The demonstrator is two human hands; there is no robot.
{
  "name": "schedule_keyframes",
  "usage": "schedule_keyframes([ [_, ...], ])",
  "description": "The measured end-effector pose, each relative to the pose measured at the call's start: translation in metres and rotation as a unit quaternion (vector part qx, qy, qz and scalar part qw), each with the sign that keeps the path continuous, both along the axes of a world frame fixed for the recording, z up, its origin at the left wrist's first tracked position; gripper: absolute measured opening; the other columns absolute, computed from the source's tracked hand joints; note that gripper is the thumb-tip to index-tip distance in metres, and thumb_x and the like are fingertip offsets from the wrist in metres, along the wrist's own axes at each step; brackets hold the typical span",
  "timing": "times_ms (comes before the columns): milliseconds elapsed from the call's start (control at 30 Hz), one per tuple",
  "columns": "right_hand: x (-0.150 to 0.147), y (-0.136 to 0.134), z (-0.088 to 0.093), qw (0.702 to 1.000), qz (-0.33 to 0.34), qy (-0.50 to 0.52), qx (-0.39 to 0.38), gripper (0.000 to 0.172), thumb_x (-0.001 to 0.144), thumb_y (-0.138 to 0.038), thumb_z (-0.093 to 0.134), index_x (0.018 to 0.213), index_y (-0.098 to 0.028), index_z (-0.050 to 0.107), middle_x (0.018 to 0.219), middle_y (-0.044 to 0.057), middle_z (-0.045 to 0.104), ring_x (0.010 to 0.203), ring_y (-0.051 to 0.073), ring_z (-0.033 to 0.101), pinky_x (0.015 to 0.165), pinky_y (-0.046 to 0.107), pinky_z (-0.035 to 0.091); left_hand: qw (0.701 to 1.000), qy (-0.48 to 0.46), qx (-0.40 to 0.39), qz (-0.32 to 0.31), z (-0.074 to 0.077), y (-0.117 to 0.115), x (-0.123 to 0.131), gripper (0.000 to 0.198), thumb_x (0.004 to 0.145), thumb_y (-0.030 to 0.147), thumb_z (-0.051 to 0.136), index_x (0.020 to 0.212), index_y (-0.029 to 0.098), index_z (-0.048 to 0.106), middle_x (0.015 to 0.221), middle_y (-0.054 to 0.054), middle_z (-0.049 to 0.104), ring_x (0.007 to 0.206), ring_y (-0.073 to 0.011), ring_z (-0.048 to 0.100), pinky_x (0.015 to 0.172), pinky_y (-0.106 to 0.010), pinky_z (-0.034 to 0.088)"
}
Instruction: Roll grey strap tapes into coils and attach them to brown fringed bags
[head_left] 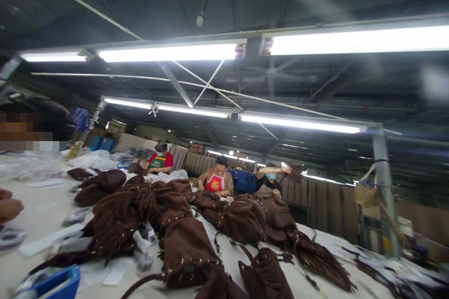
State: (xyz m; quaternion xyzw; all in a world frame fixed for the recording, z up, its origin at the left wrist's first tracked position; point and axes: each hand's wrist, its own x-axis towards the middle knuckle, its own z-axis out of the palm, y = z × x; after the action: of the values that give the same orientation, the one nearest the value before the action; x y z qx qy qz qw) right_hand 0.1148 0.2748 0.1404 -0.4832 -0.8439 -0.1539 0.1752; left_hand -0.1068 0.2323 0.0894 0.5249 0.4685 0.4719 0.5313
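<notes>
Neither my left hand nor my right hand shows in the head view. Dark brown bags (189, 252) with fringes, straps and metal eyelets lie heaped across the white table (42, 205). One fringed bag (114, 219) sits left of the middle, and a smaller gathered one (264, 273) lies near the bottom edge. Small clear plastic packets (143, 247) are scattered between them. A blue tray (58, 282) stands at the bottom left.
At the left edge are another person's head (31, 121) and a blurred hand (10, 206). Three people work across the table; one holds up a brown piece (296, 173). A metal post (384, 191) rises at the right, and dark straps (379, 271) lie near it.
</notes>
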Motion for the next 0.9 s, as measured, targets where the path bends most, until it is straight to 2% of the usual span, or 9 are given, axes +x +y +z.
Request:
schedule_keyframes([
  [67, -0.014, -0.020, -0.016, 0.999, 0.018, 0.003, -0.040, 0.038, 0.079, -0.039, 0.055, 0.110, -0.062, 0.057, 0.096, -0.003, 0.072, 0.102, 0.044, 0.063, 0.075, 0.059, 0.051, 1.000, 0.005, -0.019, -0.001, -0.019, -0.011, 0.000, 0.029, 0.090, 0.034, 0.061, 0.116, 0.022, 0.058, 0.116, -0.007, 0.060, 0.099, -0.0225, 0.061, 0.078, -0.039, 0.055],
  [167, -0.038, -0.058, -0.059, 0.991, 0.056, -0.002, -0.120, 0.036, 0.081, -0.034, 0.053, 0.111, -0.050, 0.065, 0.108, 0.001, 0.072, 0.106, 0.036, 0.063, 0.079, 0.050, 0.052, 0.997, 0.015, -0.077, -0.005, -0.064, -0.040, -0.001, 0.022, 0.093, 0.033, 0.057, 0.106, 0.017, 0.060, 0.097, -0.005, 0.063, 0.076, -0.0148, 0.061, 0.065, -0.030, 0.055],
  [267, -0.056, -0.093, -0.098, 0.977, 0.081, 0.004, -0.199, 0.039, 0.083, -0.028, 0.051, 0.118, -0.028, 0.067, 0.120, 0.009, 0.068, 0.112, 0.029, 0.062, 0.091, 0.043, 0.049, 0.990, 0.016, -0.139, -0.018, -0.104, -0.070, -0.006, 0.011, 0.090, 0.024, 0.056, 0.094, 0.015, 0.056, 0.062, 0.004, 0.056, 0.042, -0.0066, 0.045, 0.042, -0.017, 0.039],
  [333, -0.063, -0.107, -0.108, 0.972, 0.086, 0.019, -0.220, 0.043, 0.082, -0.023, 0.053, 0.123, -0.021, 0.063, 0.128, 0.012, 0.063, 0.119, 0.028, 0.056, 0.098, 0.041, 0.044, 0.986, 0.003, -0.161, -0.035, -0.117, -0.079, -0.011, 0.011, 0.083, 0.021, 0.059, 0.089, 0.016, 0.052, 0.051, 0.006, 0.052, 0.035, -0.0058, 0.040, 0.037, -0.015, 0.033],
  [533, -0.074, -0.119, -0.104, 0.974, 0.120, 0.036, -0.190, 0.039, 0.086, -0.010, 0.048, 0.116, -0.029, 0.065, 0.122, 0.000, 0.066, 0.113, 0.020, 0.055, 0.098, 0.032, 0.037, 0.978, -0.027, -0.175, -0.109, -0.109, -0.077, -0.018, 0.024, 0.065, 0.022, 0.065, 0.083, 0.015, 0.051, 0.063, -0.005, 0.065, 0.049, -0.0166, 0.063, 0.045, -0.024, 0.049],
  [633, -0.076, -0.119, -0.111, 0.980, 0.136, -0.001, -0.147, 0.043, 0.091, -0.012, 0.046, 0.128, -0.031, 0.056, 0.120, 0.001, 0.066, 0.102, 0.019, 0.057, 0.087, 0.028, 0.041, 0.975, -0.018, -0.170, -0.143, -0.105, -0.078, -0.020, 0.018, 0.063, 0.018, 0.062, 0.077, 0.014, 0.053, 0.060, -0.005, 0.066, 0.046, -0.0154, 0.062, 0.042, -0.022, 0.048],
  [733, -0.077, -0.113, -0.123, 0.981, 0.135, -0.036, -0.137, 0.036, 0.094, -0.015, 0.044, 0.121, -0.032, 0.061, 0.099, 0.002, 0.069, 0.087, 0.017, 0.059, 0.074, 0.024, 0.043, 0.971, -0.008, -0.168, -0.172, -0.104, -0.079, -0.023, 0.009, 0.062, 0.015, 0.060, 0.070, 0.011, 0.056, 0.056, -0.006, 0.064, 0.042, -0.0118, 0.057, 0.039, -0.019, 0.044],
  [800, -0.077, -0.109, -0.130, 0.980, 0.126, -0.034, -0.147, 0.035, 0.094, -0.015, 0.043, 0.118, -0.030, 0.063, 0.090, 0.003, 0.067, 0.085, 0.018, 0.059, 0.072, 0.024, 0.043, 0.970, -0.010, -0.167, -0.177, -0.104, -0.079, -0.023, 0.006, 0.064, 0.013, 0.060, 0.068, 0.011, 0.057, 0.055, -0.005, 0.064, 0.041, -0.0106, 0.056, 0.040, -0.018, 0.043],
  [900, -0.079, -0.107, -0.134, 0.981, 0.106, -0.022, -0.161, 0.040, 0.091, -0.009, 0.041, 0.125, -0.022, 0.059, 0.095, 0.008, 0.066, 0.090, 0.021, 0.059, 0.076, 0.028, 0.045, 0.968, -0.025, -0.171, -0.182, -0.106, -0.078, -0.022, 0.005, 0.070, 0.011, 0.061, 0.072, 0.011, 0.057, 0.057, -0.004, 0.064, 0.045, -0.0115, 0.059, 0.043, -0.019, 0.045],
])
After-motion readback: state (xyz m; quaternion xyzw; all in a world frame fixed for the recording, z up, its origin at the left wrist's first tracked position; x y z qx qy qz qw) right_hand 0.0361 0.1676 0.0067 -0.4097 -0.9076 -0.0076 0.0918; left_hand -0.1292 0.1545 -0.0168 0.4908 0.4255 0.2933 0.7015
